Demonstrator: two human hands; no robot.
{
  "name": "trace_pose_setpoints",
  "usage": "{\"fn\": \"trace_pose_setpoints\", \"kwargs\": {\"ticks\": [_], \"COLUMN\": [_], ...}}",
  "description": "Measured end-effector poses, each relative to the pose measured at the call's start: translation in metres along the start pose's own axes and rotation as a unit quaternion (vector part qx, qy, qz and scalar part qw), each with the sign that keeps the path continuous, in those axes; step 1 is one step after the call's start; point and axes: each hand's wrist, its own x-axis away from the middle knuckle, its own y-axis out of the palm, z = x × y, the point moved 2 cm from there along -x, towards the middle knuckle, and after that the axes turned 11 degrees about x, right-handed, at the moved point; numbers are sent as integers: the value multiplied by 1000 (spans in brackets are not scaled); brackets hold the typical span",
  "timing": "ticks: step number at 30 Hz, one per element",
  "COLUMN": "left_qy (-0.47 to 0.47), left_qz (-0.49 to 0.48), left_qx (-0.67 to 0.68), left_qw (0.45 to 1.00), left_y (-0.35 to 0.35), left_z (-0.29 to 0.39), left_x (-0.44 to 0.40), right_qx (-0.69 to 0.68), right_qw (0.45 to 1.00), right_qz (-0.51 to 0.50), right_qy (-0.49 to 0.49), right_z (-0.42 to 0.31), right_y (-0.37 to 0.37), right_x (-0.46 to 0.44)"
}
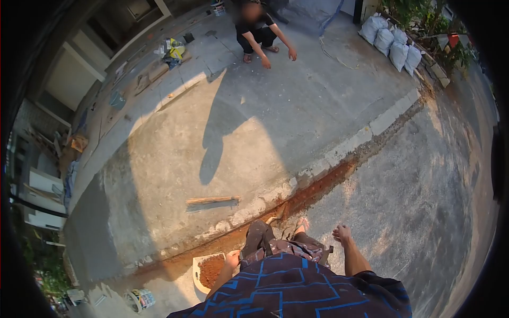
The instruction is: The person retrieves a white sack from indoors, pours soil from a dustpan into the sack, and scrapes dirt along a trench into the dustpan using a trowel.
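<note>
My left hand [232, 258] is closed at the right rim of a pale container [197, 275] filled with reddish-brown soil [211, 269], beside my left knee. My right hand [342, 232] hangs over the grey gravelly ground to the right of my legs, its fingers curled loosely with nothing visible between them. Below me a narrow trench [318, 192] of red earth runs diagonally along the broken edge of the concrete slab. A bundle of thin sticks [213, 200] lies on the slab ahead.
Another person [256, 32] squats on the concrete slab [180, 143] ahead. White sacks [398, 55] stand at the upper right. A paint bucket [140, 300] is at the lower left, a bluish bucket [117, 100] further off. Bags and debris [172, 52] line the upper left.
</note>
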Motion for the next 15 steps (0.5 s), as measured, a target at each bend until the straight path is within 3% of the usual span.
{"fn": "trace_pose_setpoints", "kwargs": {"ticks": [3,4,5,6,7,8,10,15], "left_qy": [-38,-50,-49,-135,-206,-127,-83,-25], "left_qz": [-27,-45,-38,-149,-256,-199,-118,-57], "left_qx": [180,290,300,446,574,513,420,277], "left_qw": [983,955,952,872,750,825,896,959], "left_y": [-10,-11,-15,-13,-11,-10,1,6], "left_z": [-51,-70,-81,-90,-88,-65,-40,16], "left_x": [-26,-35,-42,-49,-56,-37,-44,-131], "right_qx": [11,11,12,25,49,75,114,199], "right_qw": [998,997,996,996,996,995,991,971], "right_qz": [7,12,17,12,-2,-18,-43,-133], "right_qy": [-57,-71,-87,-80,-76,-70,-51,9], "right_z": [-69,-90,-112,-128,-140,-144,-156,-187], "right_y": [-6,-4,0,9,21,35,70,167], "right_x": [-21,-25,-28,-29,-35,-44,-48,-48]}}
